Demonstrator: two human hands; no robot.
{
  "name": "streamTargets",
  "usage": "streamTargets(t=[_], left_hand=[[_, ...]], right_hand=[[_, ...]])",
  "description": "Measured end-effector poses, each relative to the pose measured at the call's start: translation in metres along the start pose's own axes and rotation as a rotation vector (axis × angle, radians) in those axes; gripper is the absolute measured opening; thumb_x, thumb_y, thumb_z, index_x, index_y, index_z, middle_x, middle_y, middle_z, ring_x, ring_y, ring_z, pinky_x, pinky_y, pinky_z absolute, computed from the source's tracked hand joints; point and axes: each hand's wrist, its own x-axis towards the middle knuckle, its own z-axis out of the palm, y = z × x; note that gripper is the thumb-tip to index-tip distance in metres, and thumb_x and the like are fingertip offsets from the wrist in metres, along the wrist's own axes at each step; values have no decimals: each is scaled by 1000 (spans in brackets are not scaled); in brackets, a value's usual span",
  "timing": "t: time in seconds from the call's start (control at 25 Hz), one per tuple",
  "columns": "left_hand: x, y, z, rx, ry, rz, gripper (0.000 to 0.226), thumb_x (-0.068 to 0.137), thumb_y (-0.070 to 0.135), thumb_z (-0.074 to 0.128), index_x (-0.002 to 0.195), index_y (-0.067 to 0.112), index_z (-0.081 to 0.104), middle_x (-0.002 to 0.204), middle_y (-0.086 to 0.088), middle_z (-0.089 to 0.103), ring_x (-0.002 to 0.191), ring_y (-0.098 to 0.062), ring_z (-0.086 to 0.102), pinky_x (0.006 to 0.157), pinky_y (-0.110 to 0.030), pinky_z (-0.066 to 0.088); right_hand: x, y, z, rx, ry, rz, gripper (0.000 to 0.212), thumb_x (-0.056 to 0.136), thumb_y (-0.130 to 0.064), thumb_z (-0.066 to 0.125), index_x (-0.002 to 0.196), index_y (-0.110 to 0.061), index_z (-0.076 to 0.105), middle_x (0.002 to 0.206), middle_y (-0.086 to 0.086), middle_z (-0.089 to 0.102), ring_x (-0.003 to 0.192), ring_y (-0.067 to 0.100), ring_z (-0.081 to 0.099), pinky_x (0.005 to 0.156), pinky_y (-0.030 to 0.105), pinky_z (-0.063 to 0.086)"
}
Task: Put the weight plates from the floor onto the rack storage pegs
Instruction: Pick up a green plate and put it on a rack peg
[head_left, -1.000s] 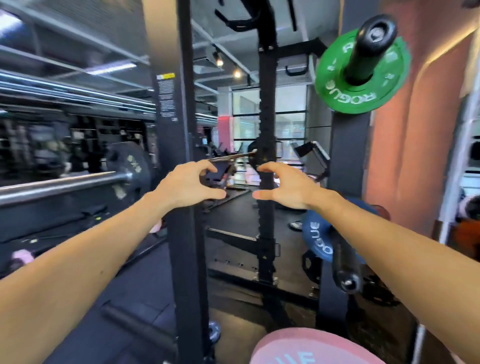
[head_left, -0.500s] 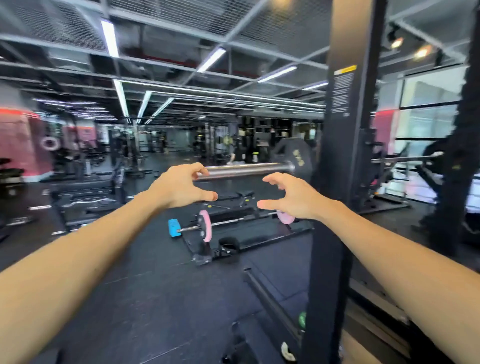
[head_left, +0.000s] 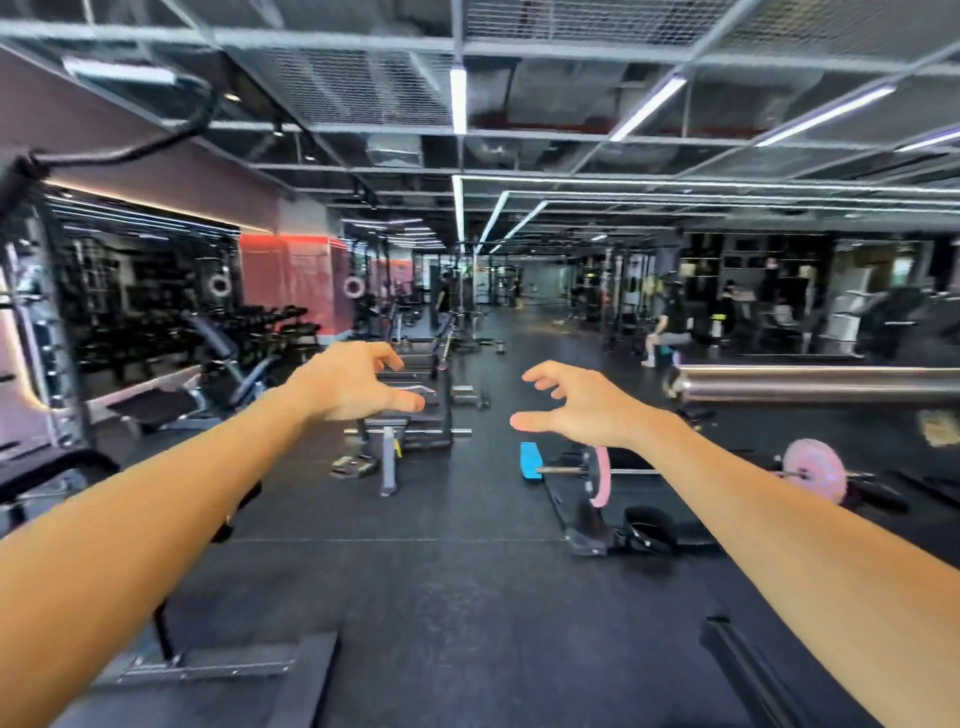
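Both arms stretched forward at chest height, left hand (head_left: 353, 382) and right hand (head_left: 576, 405) spread open with fingers curled, holding nothing, well apart from any plate.

Nearest weight plates in view: a pink plate (head_left: 600, 475) standing on edge on a loaded barbell (head_left: 566, 471) on the floor (head_left: 441, 571), below and just beyond the right hand; a second pink plate (head_left: 814, 470) farther right on the same bar, close under the steel bar sleeve (head_left: 810, 384) that juts in from the right edge. No loose plate lying flat anywhere in view, and no rack storage peg either.

Likely rubber bumper plates: stiff, thick-rimmed, dull-surfaced, so not slippery, and not fragile. Heavy enough to want two hands, judging by their breadth against the bar. Best grip probably at the rim, one hand on each side, or thumbs over the edge with fingers behind. Sliding off the bar needed first; likely to bind if tilted.

Around the barbell: a blue block (head_left: 531, 461) at its left end, a dark low stand (head_left: 592, 525) and a black strap-like thing (head_left: 647, 527) just in front of the nearer plate, easy to trip on. Left of the barbell, a grey bench (head_left: 389, 452) with another bar behind it. Far behind, people blurred among machines. Open floor between the feet and the barbell, apart from a dark frame rail (head_left: 748, 670) at lower right.
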Motion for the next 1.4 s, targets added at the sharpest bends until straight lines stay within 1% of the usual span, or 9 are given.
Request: streamTargets(t=[0.16,0.36,0.52,0.64,0.8,1.08,1.2,1.28,1.4], left_hand=[[50,-55,-3,26,28,-36,63,69,60,76,121,26,62,124,-3,61,114,-21,57,97,-33,43],[118,-95,16,24,10,-67,62,70,62,74,120,28,60,116,0,61,106,-20,58,89,-31,44],[197,-112,57,28,2,-53,67,66,65,74,120,29,60,114,2,61,105,-20,58,94,-33,46],[274,-119,93,16,-8,-15,64,68,64,74,120,30,60,116,2,60,106,-21,57,96,-35,46],[385,-117,133,8,-7,44,64,66,66,75,117,30,61,121,-1,63,107,-21,59,96,-36,47],[566,-104,202,-54,-38,129,67,64,67,76,118,30,62,118,4,63,108,-18,59,94,-31,45],[652,-93,244,-84,-54,186,72,56,71,74,115,31,63,115,5,63,105,-17,59,97,-33,45],[714,-83,276,-92,-70,249,69,60,68,76,116,30,62,114,6,62,103,-16,57,97,-32,44],[801,-60,319,-131,-96,358,63,66,64,76,117,30,62,120,5,63,110,-16,58,102,-35,43]], right_hand=[[80,7,26,-5,-12,-35,70,81,-51,69,140,-26,42,142,-2,46,128,17,46,104,34,38],[164,39,45,-8,-22,-17,72,79,-53,70,140,-27,42,142,-3,46,127,18,46,106,38,38],[237,88,58,-3,-9,10,70,78,-52,71,138,-28,43,140,-4,47,125,16,47,104,36,38],[299,135,63,2,17,25,70,78,-53,71,138,-29,44,139,-4,48,124,16,47,104,36,39],[376,198,45,6,57,72,69,78,-52,71,137,-29,44,139,-4,47,124,16,46,103,37,40],[501,310,1,-32,124,171,68,77,-54,71,136,-31,45,137,-4,48,116,14,47,98,31,38],[548,369,-9,-61,160,231,69,77,-56,70,136,-31,45,136,-4,49,117,14,47,95,30,37],[579,411,-14,-83,195,274,69,77,-56,70,136,-31,45,137,-4,49,120,16,48,97,32,39],[616,466,-28,-120,225,367,69,77,-55,70,136,-29,45,138,-2,48,123,18,48,102,36,40]])
